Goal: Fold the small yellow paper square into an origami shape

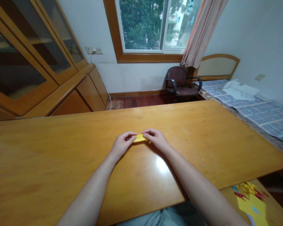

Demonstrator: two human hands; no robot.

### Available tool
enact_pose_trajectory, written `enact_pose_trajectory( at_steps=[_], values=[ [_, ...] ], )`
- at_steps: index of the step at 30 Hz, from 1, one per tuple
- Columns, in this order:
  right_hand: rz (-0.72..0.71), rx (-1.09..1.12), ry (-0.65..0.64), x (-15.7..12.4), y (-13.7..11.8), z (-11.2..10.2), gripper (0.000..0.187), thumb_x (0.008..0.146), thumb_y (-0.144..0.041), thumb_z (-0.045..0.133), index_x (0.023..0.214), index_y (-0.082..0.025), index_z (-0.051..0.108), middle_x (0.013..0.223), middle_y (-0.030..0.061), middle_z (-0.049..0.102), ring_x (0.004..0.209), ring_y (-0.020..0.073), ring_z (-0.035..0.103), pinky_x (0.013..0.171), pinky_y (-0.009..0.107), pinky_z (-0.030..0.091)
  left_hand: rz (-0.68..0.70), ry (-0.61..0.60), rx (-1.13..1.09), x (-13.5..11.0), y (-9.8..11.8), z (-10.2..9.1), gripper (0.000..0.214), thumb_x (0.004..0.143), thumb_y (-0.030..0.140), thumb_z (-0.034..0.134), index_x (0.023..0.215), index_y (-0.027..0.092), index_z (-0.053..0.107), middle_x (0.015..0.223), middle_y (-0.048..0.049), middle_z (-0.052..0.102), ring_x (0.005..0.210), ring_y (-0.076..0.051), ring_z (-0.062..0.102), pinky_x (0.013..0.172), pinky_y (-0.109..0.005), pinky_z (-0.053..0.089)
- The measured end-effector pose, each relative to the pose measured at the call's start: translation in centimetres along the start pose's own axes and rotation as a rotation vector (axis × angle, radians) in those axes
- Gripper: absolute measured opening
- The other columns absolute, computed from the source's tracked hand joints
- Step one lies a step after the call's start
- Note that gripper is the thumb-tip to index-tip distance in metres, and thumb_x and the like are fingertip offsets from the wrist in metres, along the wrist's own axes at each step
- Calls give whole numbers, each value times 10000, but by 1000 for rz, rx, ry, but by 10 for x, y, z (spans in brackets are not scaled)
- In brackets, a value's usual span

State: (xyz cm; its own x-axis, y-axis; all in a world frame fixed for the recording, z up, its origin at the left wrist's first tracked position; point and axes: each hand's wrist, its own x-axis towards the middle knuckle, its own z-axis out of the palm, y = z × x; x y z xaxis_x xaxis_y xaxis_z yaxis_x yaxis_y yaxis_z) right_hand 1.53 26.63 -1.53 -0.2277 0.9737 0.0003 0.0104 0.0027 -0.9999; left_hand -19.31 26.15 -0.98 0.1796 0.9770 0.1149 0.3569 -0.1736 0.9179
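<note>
A small folded piece of yellow paper (140, 138) lies between my two hands near the middle of a wooden table (61, 150). My left hand (122, 143) pinches its left end with curled fingers. My right hand (155, 138) pinches its right end the same way. Most of the paper is hidden under my fingertips. Both forearms reach in from the bottom edge of the view.
A lower surface at the bottom right carries yellow paper sheets (253, 207) and several small coloured folded pieces (248, 190). Wooden cabinets (37, 72) stand at left, an office chair (180, 83) under the window, a bed (257, 110) at right.
</note>
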Motion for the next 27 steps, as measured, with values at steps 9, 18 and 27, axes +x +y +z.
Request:
enact_pose_trajectory(
  at_steps=[9,18,27],
  values=[
    [3,-2,-1,-1,-2,0,260,772,-371,682,907,-149,693,687,-13,607,603,106,533,601,235,410,25,-13,38,-1,1,0,280,823,371,624,996,182,736,956,-57,743,865,-203,666,798,-290,515],
    [5,10,-21,-3,-4,0,265,776,-373,682,914,-148,697,692,-12,613,594,101,529,601,237,412,57,-39,81,-2,1,-1,285,833,391,629,999,189,744,949,-59,742,837,-198,658,785,-292,502],
    [13,26,-31,-2,-2,1,303,766,-374,696,964,-145,690,683,-14,609,585,97,533,574,223,405,98,-45,92,-2,-1,-1,267,854,392,627,1003,204,745,960,-59,738,856,-195,661,783,-282,497]
  ],
)
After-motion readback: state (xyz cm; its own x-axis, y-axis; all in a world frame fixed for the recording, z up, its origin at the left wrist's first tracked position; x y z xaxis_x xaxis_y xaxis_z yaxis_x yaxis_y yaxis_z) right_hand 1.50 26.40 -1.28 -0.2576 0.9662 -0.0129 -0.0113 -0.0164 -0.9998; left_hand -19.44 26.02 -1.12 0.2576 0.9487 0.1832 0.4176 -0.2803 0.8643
